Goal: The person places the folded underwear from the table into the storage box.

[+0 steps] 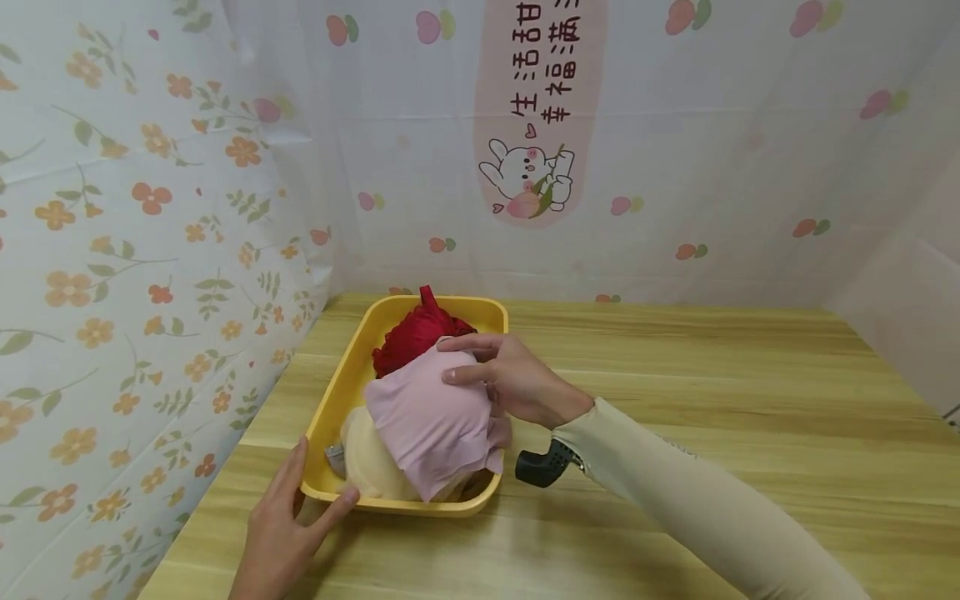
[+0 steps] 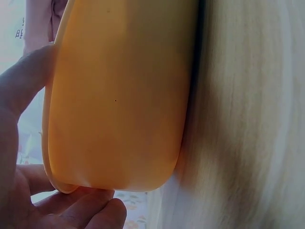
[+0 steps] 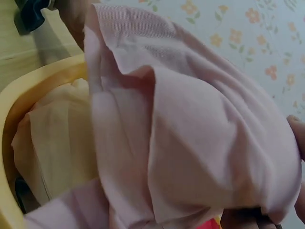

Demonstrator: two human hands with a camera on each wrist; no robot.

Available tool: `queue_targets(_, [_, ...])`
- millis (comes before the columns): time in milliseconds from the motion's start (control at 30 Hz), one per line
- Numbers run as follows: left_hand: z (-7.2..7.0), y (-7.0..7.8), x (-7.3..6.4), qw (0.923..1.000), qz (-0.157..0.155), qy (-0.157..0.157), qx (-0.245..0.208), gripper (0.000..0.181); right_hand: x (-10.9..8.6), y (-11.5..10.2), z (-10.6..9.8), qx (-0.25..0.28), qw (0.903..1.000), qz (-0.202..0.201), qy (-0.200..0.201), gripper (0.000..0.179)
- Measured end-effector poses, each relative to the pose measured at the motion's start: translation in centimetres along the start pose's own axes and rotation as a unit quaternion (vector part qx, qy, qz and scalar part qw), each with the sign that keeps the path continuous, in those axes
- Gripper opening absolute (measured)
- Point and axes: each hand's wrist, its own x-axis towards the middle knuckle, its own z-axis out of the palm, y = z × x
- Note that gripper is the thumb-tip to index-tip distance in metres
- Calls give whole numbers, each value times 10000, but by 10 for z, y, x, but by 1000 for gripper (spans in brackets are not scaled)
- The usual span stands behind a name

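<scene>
A yellow plastic basin [image 1: 420, 507] stands on the wooden table with garments heaped in it. My left hand [image 1: 288, 517] grips its near left corner, thumb on the rim and the other fingers around the outer wall [image 2: 119, 100]. Over the basin, my right hand [image 1: 517, 375] pinches a pale pink garment [image 1: 435, 408] at its upper right edge. Its soft folds fill much of the right wrist view, fingers at the right side. Below it lies a beige garment [image 1: 366, 458] with a rounded shape. Behind sits a ruffled red garment [image 1: 420, 333] with a strap sticking up.
A small grey piece [image 1: 335, 460] lies by the basin's left wall. The wooden table [image 1: 712, 383] stretches to the right. A patterned white curtain [image 1: 420, 167] closes off the back, and a floral one [image 1: 150, 250] the left. A black device [image 1: 543, 465] hangs at my right wrist.
</scene>
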Motion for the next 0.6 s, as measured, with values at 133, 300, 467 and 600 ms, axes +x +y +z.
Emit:
queue_targets(133, [0,0,0,10000,-61,-34,26,107,8,5,8,49,9999,-2,-91,46])
queue_targets(300, [1,0,1,10000,-26,1,10,106,12,13,18,-197,9998,-4,-90,47])
queue_targets(467, [2,-1,1,10000,-17,74,34,107,18,22,28,-1479,9888,-190,101,47])
queue_targets(600, [2,-2,1,9998,25,160,133,107,20,25,36,-3568,9304,-813,207,44])
